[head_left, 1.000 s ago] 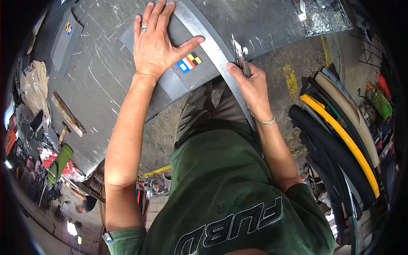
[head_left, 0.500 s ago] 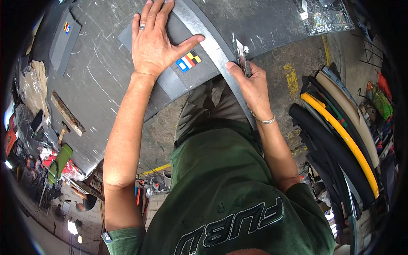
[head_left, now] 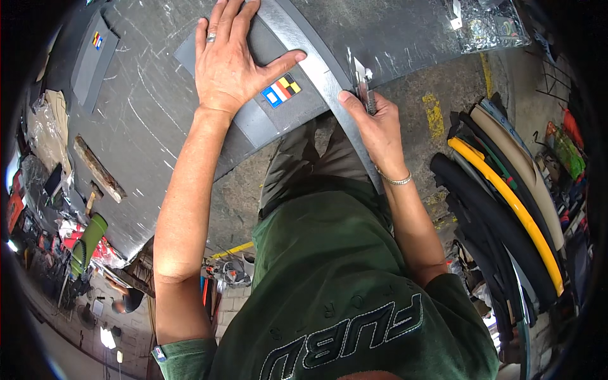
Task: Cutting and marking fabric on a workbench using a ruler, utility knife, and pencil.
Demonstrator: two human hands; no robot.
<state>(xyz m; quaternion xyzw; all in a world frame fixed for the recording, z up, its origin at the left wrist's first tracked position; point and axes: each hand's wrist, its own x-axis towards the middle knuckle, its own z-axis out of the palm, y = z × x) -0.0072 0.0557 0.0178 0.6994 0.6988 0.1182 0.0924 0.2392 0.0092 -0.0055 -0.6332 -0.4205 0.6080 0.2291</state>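
Note:
My left hand [head_left: 229,66] lies flat with fingers spread on a dark grey sheet [head_left: 304,106], its thumb resting on a long metal straightedge [head_left: 323,82]. The sheet carries a small patch [head_left: 281,90] of coloured flag blocks in blue, white, red, yellow and black. My right hand [head_left: 379,123] is closed around a utility knife [head_left: 365,85], blade pointing away from me beside the straightedge. My right thumb presses at the straightedge's edge. The near end of the straightedge runs past the table toward my body.
The scratched dark table [head_left: 149,107] has another grey piece with a flag patch [head_left: 92,63] at far left and a wooden stick [head_left: 99,168]. A clear plastic bag [head_left: 491,28] lies far right. Rolled materials [head_left: 506,209], one yellow, stand at right. A person [head_left: 128,299] is at lower left.
Almost nothing differs. The view has shifted very slightly; both hands, the knife and the straightedge keep their places.

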